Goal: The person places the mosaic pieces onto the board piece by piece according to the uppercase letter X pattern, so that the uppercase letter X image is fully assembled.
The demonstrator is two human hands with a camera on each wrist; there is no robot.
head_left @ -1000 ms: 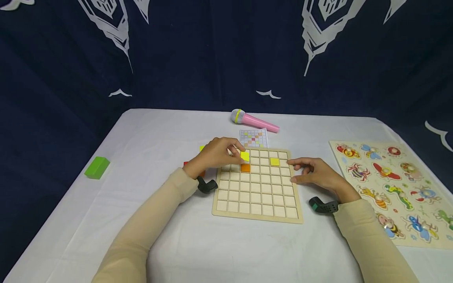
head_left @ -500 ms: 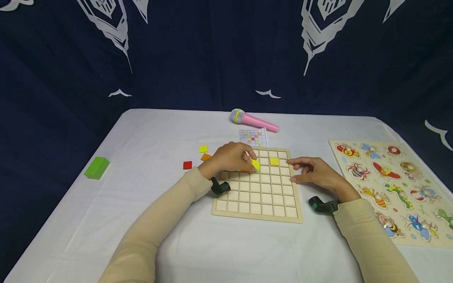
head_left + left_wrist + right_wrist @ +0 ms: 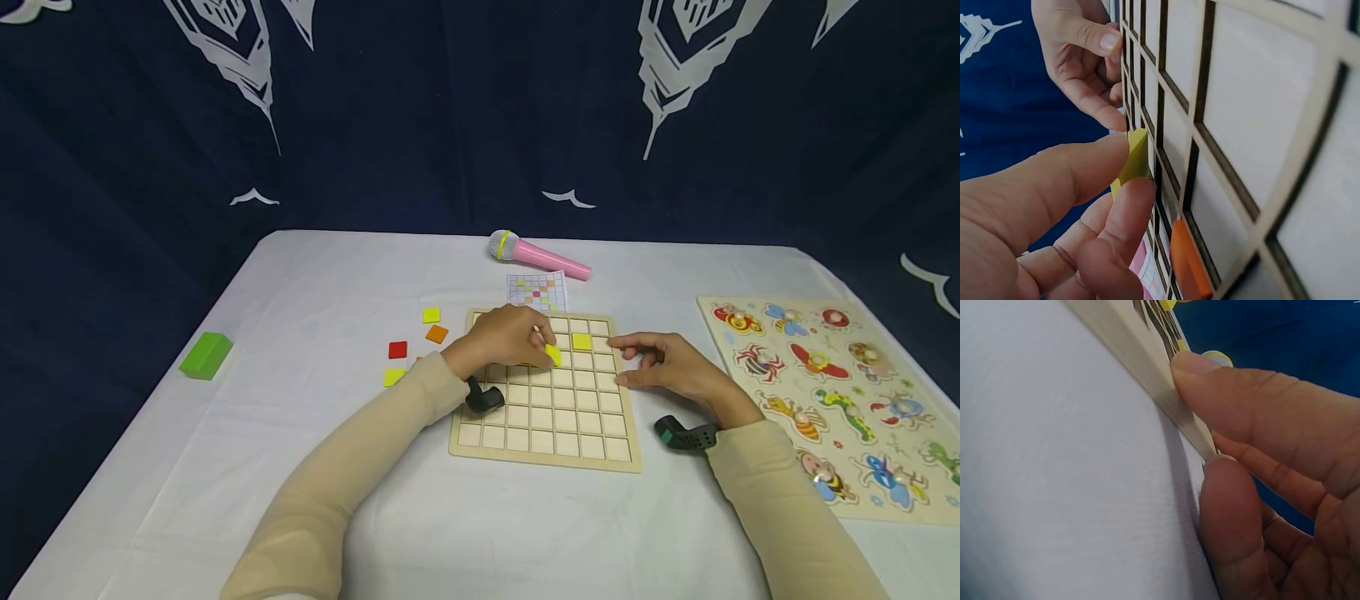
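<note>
A wooden grid board (image 3: 547, 425) lies in the middle of the white table. My left hand (image 3: 546, 350) hovers over its upper rows and pinches a yellow tile (image 3: 553, 356) between thumb and forefinger; the left wrist view shows that yellow tile (image 3: 1135, 159) on edge just above the cells. An orange tile (image 3: 1189, 262) sits in a cell beside it, mostly hidden under my hand in the head view. Another yellow tile (image 3: 582, 342) lies in the second row. My right hand (image 3: 621, 362) holds the board's right edge (image 3: 1147, 369) between thumb (image 3: 1235, 531) and a fingertip.
Loose tiles lie left of the board: yellow (image 3: 431, 315), orange (image 3: 437, 334), red (image 3: 397, 350), yellow (image 3: 393, 377). A pattern card (image 3: 537, 292) and pink toy microphone (image 3: 540, 258) lie behind it. A green block (image 3: 206, 355) sits far left, an insect peg puzzle (image 3: 832, 400) at right.
My left hand has carried the yellow tile rightward and a little toward me across the board, uncovering the loose tiles at left. The right hand has stayed still.
</note>
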